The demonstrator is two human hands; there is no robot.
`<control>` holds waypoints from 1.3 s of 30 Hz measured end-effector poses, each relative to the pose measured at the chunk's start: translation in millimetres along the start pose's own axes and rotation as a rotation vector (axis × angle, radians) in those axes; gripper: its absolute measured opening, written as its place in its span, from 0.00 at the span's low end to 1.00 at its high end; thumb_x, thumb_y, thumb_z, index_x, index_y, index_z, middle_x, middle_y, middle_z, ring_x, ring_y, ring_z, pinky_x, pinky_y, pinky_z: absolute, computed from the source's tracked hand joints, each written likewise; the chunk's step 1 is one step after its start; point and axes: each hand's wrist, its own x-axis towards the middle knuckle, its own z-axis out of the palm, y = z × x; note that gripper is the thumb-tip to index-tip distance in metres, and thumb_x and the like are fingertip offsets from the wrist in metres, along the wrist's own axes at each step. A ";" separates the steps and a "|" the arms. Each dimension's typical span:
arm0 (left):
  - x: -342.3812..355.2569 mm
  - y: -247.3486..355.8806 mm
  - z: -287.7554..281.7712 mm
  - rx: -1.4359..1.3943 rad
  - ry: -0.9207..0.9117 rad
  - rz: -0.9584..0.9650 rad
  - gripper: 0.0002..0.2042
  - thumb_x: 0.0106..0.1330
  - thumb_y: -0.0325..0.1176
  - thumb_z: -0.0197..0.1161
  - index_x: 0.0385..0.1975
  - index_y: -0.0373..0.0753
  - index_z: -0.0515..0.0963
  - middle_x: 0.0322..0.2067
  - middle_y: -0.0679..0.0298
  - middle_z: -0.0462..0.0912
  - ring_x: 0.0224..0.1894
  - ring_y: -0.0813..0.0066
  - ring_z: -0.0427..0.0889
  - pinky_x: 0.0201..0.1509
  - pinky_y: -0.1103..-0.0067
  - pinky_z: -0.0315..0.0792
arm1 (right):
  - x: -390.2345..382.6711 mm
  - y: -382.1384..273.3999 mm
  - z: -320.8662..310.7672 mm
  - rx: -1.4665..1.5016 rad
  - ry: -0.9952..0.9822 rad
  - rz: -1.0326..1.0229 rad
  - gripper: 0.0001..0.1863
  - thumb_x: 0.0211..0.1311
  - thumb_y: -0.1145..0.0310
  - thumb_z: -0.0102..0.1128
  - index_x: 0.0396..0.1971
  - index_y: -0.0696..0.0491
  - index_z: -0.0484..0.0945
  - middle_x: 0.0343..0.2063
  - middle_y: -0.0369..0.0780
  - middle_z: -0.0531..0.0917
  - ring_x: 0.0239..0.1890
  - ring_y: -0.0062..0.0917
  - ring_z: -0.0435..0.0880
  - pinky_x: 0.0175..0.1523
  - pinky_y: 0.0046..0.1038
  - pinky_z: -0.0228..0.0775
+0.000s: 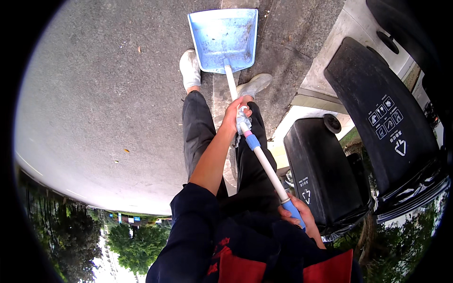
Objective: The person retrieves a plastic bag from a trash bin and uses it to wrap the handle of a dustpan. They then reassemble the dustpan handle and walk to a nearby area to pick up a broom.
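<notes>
Dustpan [224,40] held two-handed.
Left hand [232,114] grasps the pole [267,166], right hand [307,216] its near grip [292,212]; keep the dustpan level.

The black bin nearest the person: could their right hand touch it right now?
Probably yes: the black bin appears close to the right hand, with nothing visible between them. That hand is closed around the blue grip of the dustpan, though, so it would likely have to let go first.
</notes>
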 end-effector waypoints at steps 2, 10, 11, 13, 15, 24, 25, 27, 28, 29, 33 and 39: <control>11.6 -9.2 -4.9 0.008 -0.017 0.041 0.12 0.61 0.39 0.57 0.22 0.43 0.64 0.12 0.69 0.62 0.13 0.74 0.65 0.14 0.78 0.62 | -5.4 -10.9 12.6 -0.301 0.133 -0.020 0.24 0.69 0.62 0.37 0.62 0.55 0.54 0.23 0.40 0.71 0.14 0.15 0.65 0.19 0.15 0.60; -4.6 -3.8 28.1 0.096 -0.065 0.352 0.10 0.59 0.31 0.60 0.29 0.43 0.63 0.15 0.71 0.61 0.17 0.81 0.65 0.23 0.81 0.69 | 12.8 -2.3 -5.5 -1.598 0.541 -0.312 0.23 0.59 0.66 0.54 0.54 0.51 0.62 0.31 0.55 0.78 0.32 0.49 0.79 0.34 0.38 0.70; -11.1 -0.3 28.9 0.073 -0.068 0.373 0.10 0.59 0.30 0.60 0.29 0.43 0.63 0.14 0.71 0.61 0.17 0.81 0.64 0.23 0.81 0.69 | 16.3 1.4 -9.6 -1.638 0.563 -0.330 0.22 0.59 0.66 0.54 0.53 0.52 0.63 0.29 0.55 0.78 0.31 0.49 0.79 0.33 0.39 0.70; -28.4 10.9 46.8 0.040 -0.090 0.415 0.10 0.59 0.29 0.60 0.29 0.43 0.63 0.14 0.71 0.61 0.16 0.81 0.63 0.22 0.81 0.68 | 22.2 5.7 -15.2 -1.709 0.613 -0.390 0.19 0.59 0.66 0.54 0.50 0.52 0.65 0.26 0.53 0.79 0.28 0.49 0.79 0.30 0.40 0.70; -51.1 13.5 62.9 0.020 -0.101 0.459 0.10 0.58 0.27 0.59 0.30 0.44 0.63 0.14 0.71 0.61 0.15 0.80 0.61 0.20 0.80 0.64 | 19.1 7.1 -21.3 -1.801 0.650 -0.398 0.16 0.58 0.65 0.56 0.44 0.53 0.67 0.22 0.52 0.79 0.26 0.49 0.79 0.28 0.41 0.69; -169.3 22.1 153.7 0.128 -0.449 0.667 0.06 0.59 0.23 0.55 0.27 0.44 0.67 0.11 0.70 0.60 0.10 0.81 0.58 0.19 0.81 0.55 | -19.9 48.2 -20.3 -1.387 0.334 -0.443 0.13 0.59 0.61 0.58 0.33 0.56 0.72 0.19 0.37 0.74 0.24 0.17 0.71 0.30 0.23 0.64; -184.2 23.2 163.2 0.136 -0.489 0.662 0.06 0.59 0.23 0.55 0.27 0.44 0.67 0.11 0.70 0.60 0.10 0.81 0.57 0.19 0.81 0.55 | -27.8 50.8 -12.6 -1.258 0.248 -0.370 0.12 0.61 0.61 0.55 0.34 0.56 0.72 0.21 0.31 0.70 0.27 0.13 0.66 0.32 0.19 0.61; -210.9 23.0 177.8 0.167 -0.557 0.670 0.05 0.59 0.24 0.55 0.27 0.43 0.67 0.11 0.72 0.60 0.10 0.83 0.57 0.18 0.82 0.56 | -42.8 53.4 -3.5 -1.124 0.115 -0.272 0.12 0.62 0.60 0.53 0.33 0.55 0.72 0.23 0.28 0.69 0.28 0.12 0.65 0.34 0.16 0.58; -221.9 22.3 180.8 0.174 -0.580 0.685 0.04 0.60 0.25 0.55 0.29 0.43 0.68 0.11 0.73 0.59 0.10 0.84 0.56 0.17 0.83 0.58 | -49.2 55.0 -3.0 -1.061 0.068 -0.237 0.12 0.63 0.59 0.52 0.33 0.54 0.72 0.23 0.27 0.69 0.28 0.11 0.64 0.34 0.16 0.57; -233.4 20.9 185.5 0.181 -0.604 0.699 0.04 0.60 0.25 0.55 0.30 0.42 0.69 0.11 0.73 0.58 0.10 0.85 0.56 0.16 0.83 0.59 | -56.0 56.6 -3.2 -0.999 0.022 -0.201 0.12 0.63 0.59 0.51 0.32 0.54 0.72 0.23 0.27 0.68 0.28 0.11 0.64 0.33 0.15 0.56; -276.9 16.2 213.0 0.211 -0.733 0.709 0.04 0.61 0.25 0.54 0.28 0.41 0.67 0.11 0.74 0.58 0.11 0.85 0.57 0.16 0.84 0.60 | -70.8 66.7 -9.2 -0.900 -0.083 -0.178 0.12 0.63 0.58 0.50 0.30 0.52 0.71 0.23 0.26 0.67 0.29 0.09 0.62 0.34 0.14 0.55; -348.2 11.7 247.0 0.341 -0.826 0.805 0.05 0.63 0.28 0.53 0.26 0.42 0.66 0.12 0.74 0.58 0.13 0.85 0.59 0.19 0.84 0.61 | -76.4 75.7 19.9 -1.476 0.020 -0.919 0.10 0.61 0.61 0.54 0.32 0.53 0.72 0.16 0.36 0.72 0.19 0.22 0.71 0.26 0.23 0.62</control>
